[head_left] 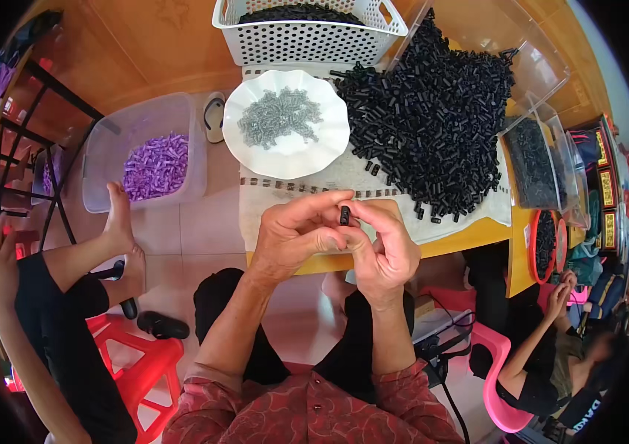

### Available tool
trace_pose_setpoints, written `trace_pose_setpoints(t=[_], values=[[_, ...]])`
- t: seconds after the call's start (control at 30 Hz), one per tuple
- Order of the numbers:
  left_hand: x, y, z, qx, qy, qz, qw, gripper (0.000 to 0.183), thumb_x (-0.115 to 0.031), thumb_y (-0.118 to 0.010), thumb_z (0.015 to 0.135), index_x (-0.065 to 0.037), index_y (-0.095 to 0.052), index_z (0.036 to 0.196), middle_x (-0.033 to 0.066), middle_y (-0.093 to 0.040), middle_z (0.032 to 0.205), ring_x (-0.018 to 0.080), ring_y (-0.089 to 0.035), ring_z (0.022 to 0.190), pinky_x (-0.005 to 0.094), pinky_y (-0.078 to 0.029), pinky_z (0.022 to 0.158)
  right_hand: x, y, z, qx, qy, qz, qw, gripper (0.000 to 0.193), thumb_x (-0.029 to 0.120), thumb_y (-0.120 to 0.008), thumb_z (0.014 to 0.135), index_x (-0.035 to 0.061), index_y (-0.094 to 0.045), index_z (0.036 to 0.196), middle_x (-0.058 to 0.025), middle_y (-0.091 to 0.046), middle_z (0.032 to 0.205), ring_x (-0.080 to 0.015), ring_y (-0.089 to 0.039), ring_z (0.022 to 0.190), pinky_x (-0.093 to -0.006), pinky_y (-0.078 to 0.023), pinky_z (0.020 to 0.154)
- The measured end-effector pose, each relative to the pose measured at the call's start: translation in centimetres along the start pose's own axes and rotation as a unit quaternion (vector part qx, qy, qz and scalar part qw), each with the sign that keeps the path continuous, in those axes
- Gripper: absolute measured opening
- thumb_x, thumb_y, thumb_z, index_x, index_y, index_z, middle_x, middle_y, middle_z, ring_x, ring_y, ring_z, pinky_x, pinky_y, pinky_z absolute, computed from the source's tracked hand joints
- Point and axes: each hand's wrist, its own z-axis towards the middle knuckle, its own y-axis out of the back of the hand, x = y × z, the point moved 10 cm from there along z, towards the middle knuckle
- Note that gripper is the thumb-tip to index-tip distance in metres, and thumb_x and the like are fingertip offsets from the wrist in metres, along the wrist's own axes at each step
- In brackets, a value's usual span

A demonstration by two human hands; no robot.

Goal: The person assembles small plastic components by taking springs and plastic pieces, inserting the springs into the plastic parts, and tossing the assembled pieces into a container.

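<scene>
Close together over the table's near edge, both my hands work at a small black plastic tube (345, 215). My right hand (385, 248) pinches the tube between thumb and forefinger. My left hand (291, 235) is closed beside it, thumb and fingertips nearly touching the tube; anything in its grip is hidden. Beyond my left hand stands a white scalloped plate (240, 152) with a heap of small clear plastic pieces (281, 118). To the right of the plate spreads a large pile of similar black tubes (433, 118) on a pale cloth (433, 231).
At the back is a white perforated basket (307, 46) of black pieces. Clear bins (544, 163) and a red-rimmed basket (544, 248) stand on the right. A tub (96, 174) of purple pieces sits on the left floor. People sit on both sides, one near a red stool (137, 355).
</scene>
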Motion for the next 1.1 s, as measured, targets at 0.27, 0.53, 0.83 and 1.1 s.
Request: trace_pose_setpoints(t=[0.27,0.53,0.83,1.1], values=[[-0.2,-0.1,0.2,-0.012,0.004,-0.048,0.999,0.047,0.0,-0.071,0.083,-0.002,-0.059,0.129,0.0025,-0.064,0.092,0.0112,-0.062,0.092,0.0258,-0.051,0.083,-0.3,-0.1,0.3,-0.017,0.01,0.02,1.0,0.032,-0.006,-0.076,0.073,-0.0011,-0.066,0.103,-0.0117,-0.067,0.092,-0.0194,-0.064,0.077,-0.0272,-0.053,0.066],[0.5,0.8,0.3,-0.076,0.018,-0.03,0.996,0.039,-0.001,-0.061,0.092,-0.001,-0.056,0.13,0.01,-0.068,0.105,0.0167,-0.065,0.098,0.0303,-0.053,0.086,-1.9,-0.9,0.9,0.073,-0.045,0.088,0.992,0.043,-0.01,-0.073,0.072,0.0015,-0.065,0.113,-0.0102,-0.068,0.104,-0.0177,-0.062,0.088,-0.0288,-0.051,0.079],[0.0,3.4,0.5,-0.217,0.046,-0.025,0.975,0.024,-0.005,-0.059,0.093,0.003,-0.062,0.116,0.0143,-0.069,0.098,0.0175,-0.067,0.077,0.0318,-0.058,0.072,-7.3,3.5,-0.2,-0.097,-0.201,0.151,0.963,0.032,-0.006,-0.06,0.088,-0.0027,-0.057,0.12,-0.0126,-0.066,0.11,-0.013,-0.061,0.093,-0.0264,-0.051,0.084],[-4.9,4.5,10.3,-0.219,-0.037,0.02,0.975,0.03,-0.007,-0.061,0.092,0.009,-0.058,0.117,0.0152,-0.065,0.097,0.0218,-0.066,0.083,0.0334,-0.058,0.076,-9.5,7.0,-0.7,-0.192,-0.183,0.105,0.958,0.025,0.001,-0.06,0.091,0.0004,-0.062,0.116,-0.0115,-0.068,0.104,-0.0126,-0.064,0.08,-0.0233,-0.051,0.07]])
